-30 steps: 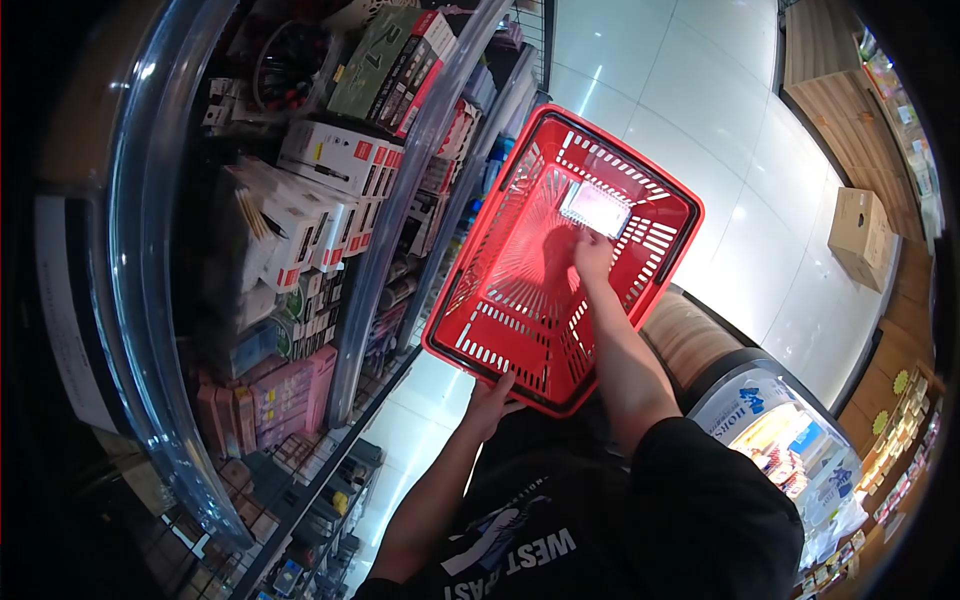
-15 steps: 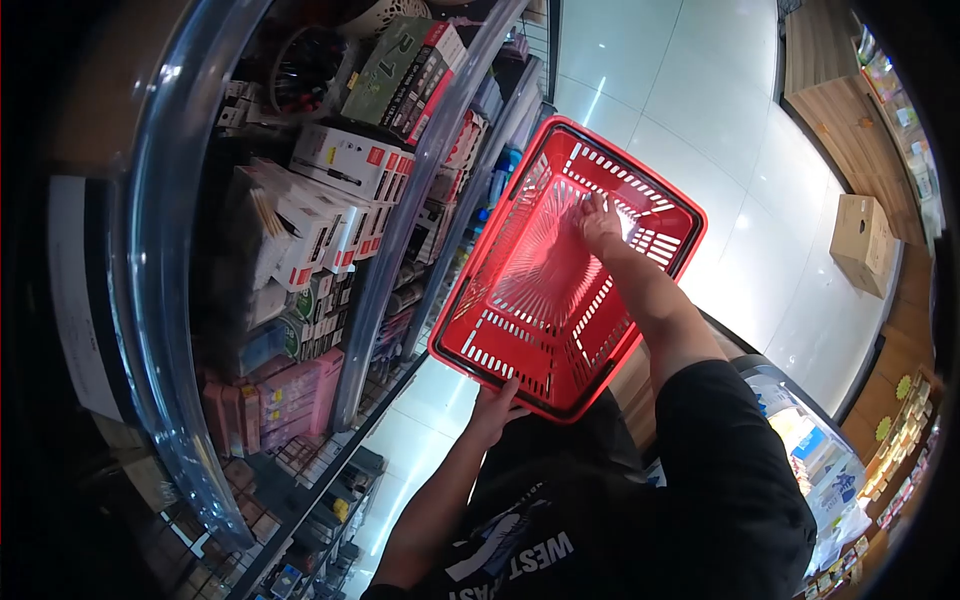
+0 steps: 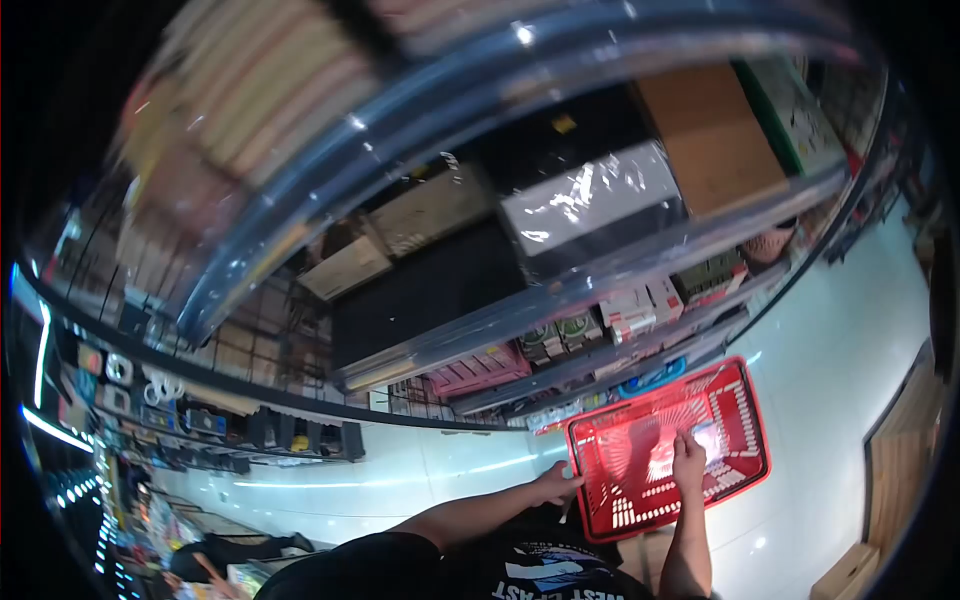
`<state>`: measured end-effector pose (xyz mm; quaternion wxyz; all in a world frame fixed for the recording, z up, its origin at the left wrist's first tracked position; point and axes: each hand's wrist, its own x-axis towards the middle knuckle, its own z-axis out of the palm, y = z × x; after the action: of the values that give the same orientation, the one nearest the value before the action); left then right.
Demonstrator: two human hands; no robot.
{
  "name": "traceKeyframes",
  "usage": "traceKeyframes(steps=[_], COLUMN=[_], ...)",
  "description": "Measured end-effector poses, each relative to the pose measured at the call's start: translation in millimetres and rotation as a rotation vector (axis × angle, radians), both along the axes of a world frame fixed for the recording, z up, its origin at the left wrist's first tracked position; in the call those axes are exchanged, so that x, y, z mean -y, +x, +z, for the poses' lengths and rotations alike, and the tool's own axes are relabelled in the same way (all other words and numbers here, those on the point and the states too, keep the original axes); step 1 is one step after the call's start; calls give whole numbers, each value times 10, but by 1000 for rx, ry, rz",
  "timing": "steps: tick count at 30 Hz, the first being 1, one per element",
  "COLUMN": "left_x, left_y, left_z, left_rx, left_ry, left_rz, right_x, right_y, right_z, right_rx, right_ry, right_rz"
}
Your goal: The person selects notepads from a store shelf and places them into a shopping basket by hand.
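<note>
A red plastic shopping basket [image 3: 590,500] with slotted walls hangs in front of my body, its open top towards me. My left hand [image 3: 555,484] grips its near left rim. Inside the basket's opening is my right hand [image 3: 688,462], with its fingers drawn together. What those fingers hold, if anything, is hidden. Beside them shows a pale, pinkish bright patch; I cannot tell whether it is an item or light through the slots.
Tall shelves carry a black box [image 3: 430,285], a plastic-wrapped white box [image 3: 595,195], a brown carton [image 3: 710,135] and pink packages [image 3: 480,368]. A cardboard box [image 3: 846,572] stands on the floor at the lower right. Another person [image 3: 235,555] is at the lower left.
The view has swung round and up towards the shelves, so the basket now appears lower and to the right. My left hand stays on the rim; my right fingers look more closed.
</note>
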<state>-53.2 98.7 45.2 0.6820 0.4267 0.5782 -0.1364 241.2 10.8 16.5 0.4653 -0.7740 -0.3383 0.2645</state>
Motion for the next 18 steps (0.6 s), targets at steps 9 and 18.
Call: traceKeyframes(steps=[9,18], left_x=[-100,-399], left_y=[-565,-1187], left_z=[695,1985], left_rx=[356,703], left_ry=[612,908], left_rz=[-203,98], right_x=[-837,-1477], right_y=[-227,-1858], right_z=[2795,5750], right_rx=[-70,772], right_ry=[345,1007], right_rz=[142,655])
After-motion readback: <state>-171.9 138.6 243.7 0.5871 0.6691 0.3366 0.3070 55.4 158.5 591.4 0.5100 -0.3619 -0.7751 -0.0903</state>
